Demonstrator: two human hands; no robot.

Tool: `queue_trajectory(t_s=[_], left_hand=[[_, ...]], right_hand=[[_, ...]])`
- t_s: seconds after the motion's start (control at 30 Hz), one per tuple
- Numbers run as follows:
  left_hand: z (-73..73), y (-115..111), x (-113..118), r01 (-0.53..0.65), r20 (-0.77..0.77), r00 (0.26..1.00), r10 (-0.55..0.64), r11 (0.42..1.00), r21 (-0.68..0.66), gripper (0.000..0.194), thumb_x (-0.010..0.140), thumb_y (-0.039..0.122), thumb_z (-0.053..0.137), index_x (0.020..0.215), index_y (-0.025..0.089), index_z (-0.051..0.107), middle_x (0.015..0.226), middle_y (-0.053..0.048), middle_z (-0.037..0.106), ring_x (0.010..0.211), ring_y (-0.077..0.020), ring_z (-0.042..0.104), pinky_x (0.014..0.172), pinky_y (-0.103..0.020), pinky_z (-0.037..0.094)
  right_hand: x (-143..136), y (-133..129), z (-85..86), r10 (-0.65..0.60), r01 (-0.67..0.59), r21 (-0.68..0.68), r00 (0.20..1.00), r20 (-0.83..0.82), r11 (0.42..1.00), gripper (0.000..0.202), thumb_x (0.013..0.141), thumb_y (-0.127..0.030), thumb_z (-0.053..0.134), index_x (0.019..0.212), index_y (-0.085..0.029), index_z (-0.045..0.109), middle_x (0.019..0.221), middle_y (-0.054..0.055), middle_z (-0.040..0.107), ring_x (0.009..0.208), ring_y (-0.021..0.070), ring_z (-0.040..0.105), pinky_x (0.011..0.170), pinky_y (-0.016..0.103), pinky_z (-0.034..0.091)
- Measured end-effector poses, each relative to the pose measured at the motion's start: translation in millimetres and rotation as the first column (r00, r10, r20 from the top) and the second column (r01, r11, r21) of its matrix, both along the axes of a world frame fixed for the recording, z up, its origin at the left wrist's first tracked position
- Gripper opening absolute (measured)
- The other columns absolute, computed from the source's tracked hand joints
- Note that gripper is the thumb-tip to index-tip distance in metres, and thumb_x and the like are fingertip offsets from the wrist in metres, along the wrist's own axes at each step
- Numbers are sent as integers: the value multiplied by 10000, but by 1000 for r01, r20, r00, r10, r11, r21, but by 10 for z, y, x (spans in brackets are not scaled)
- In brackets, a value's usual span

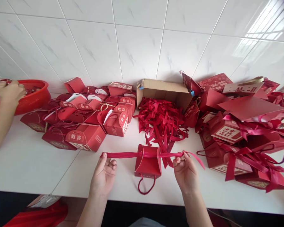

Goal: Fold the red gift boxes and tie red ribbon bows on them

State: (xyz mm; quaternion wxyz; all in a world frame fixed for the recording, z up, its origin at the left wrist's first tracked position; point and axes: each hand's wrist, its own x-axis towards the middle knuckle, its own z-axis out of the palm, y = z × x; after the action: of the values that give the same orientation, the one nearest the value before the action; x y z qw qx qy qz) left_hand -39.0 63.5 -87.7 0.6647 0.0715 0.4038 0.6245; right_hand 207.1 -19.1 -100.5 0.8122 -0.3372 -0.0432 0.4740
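A small red gift box (148,168) with a rope handle (147,193) stands on the white table at the front middle. A red ribbon (125,154) runs through the slots near its top and stretches out to both sides. My left hand (104,171) pinches the ribbon's left end between thumb and fingers. On the other side, my right hand (186,171) grips the ribbon close to its right end, whose tail hangs free past the fingers. Neither hand touches the box itself.
Behind the box, a heap of red ribbons (159,118) spills from a cardboard box (165,85). Several gift boxes (86,137) crowd the left; ribbon-tied boxes (229,157) pile up at right. At far left, another person's hand (10,91) reaches over a red basin (35,96).
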Motion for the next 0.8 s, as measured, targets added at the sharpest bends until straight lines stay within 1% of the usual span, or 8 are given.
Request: queue_trajectory(t_s=[0.1, 0.23, 0.33, 0.4, 0.47, 0.57, 0.7, 0.8], left_hand=[[-22, -3, 3, 6, -28, 1000, -6, 1000, 12, 171, 732, 155, 757, 715, 176, 589, 531, 68, 595, 484, -92, 600, 419, -162, 469], [13, 16, -18, -7, -59, 998, 9, 999, 44, 288, 608, 200, 858, 713, 183, 591, 568, 88, 607, 504, -84, 607, 433, -163, 470], [127, 47, -41, -16, -123, 992, 31, 992, 122, 341, 552, 288, 899, 698, 187, 608, 578, 86, 606, 525, -88, 608, 469, -175, 482], [246, 79, -46, -16, -235, 969, 73, 971, 240, 330, 560, 346, 894, 694, 185, 638, 605, 63, 625, 524, -86, 585, 475, -184, 470], [392, 115, -32, 7, -347, 928, 135, 926, 379, 295, 581, 352, 882, 728, 187, 687, 647, 37, 650, 525, -81, 553, 463, -189, 437], [636, 162, 46, 89, -421, 889, 178, 837, 540, 237, 620, 305, 864, 797, 211, 737, 633, 25, 642, 525, -86, 519, 474, -211, 411], [915, 171, 253, 294, -509, 854, 106, 709, 641, 184, 728, 377, 791, 762, 203, 743, 567, 10, 581, 535, -114, 504, 490, -246, 396], [1035, 140, 432, 454, -596, 802, 41, 607, 652, 171, 786, 374, 749, 813, 205, 740, 636, 1, 614, 598, -119, 534, 537, -239, 421]], right_hand=[[-13, -9, -13, 13, -13, -2, 999, -40, 1000, 190, 704, -220, 804, 715, -193, 616, 652, -52, 609, 589, 72, 605, 583, 174, 554], [-7, -15, 22, -43, 43, 5, 999, -27, 999, 208, 705, -227, 815, 720, -200, 609, 639, -60, 595, 600, 77, 600, 597, 183, 551], [31, -12, 117, -88, 85, 39, 993, 83, 996, 199, 706, -211, 819, 780, -215, 635, 696, -64, 621, 600, 63, 586, 598, 179, 533], [64, 5, 215, -127, 117, 67, 976, 179, 991, 190, 711, -214, 818, 824, -225, 665, 739, -54, 643, 600, 65, 581, 583, 185, 518], [90, 39, 335, -151, 125, 109, 952, 267, 986, 162, 730, -240, 811, 836, -227, 689, 747, -42, 656, 624, 73, 592, 602, 196, 516], [89, 118, 545, -136, 71, 177, 913, 385, 982, 144, 741, -244, 812, 842, -236, 709, 752, -36, 678, 687, 80, 619, 677, 201, 521], [-12, 244, 825, -17, -108, 191, 829, 559, 976, 101, 777, -264, 792, 846, -242, 722, 787, -19, 702, 725, 94, 634, 698, 206, 516], [-121, 329, 980, 75, -256, 189, 757, 649, 948, 63, 825, -284, 747, 830, -233, 710, 756, -12, 698, 703, 113, 641, 673, 228, 522]])
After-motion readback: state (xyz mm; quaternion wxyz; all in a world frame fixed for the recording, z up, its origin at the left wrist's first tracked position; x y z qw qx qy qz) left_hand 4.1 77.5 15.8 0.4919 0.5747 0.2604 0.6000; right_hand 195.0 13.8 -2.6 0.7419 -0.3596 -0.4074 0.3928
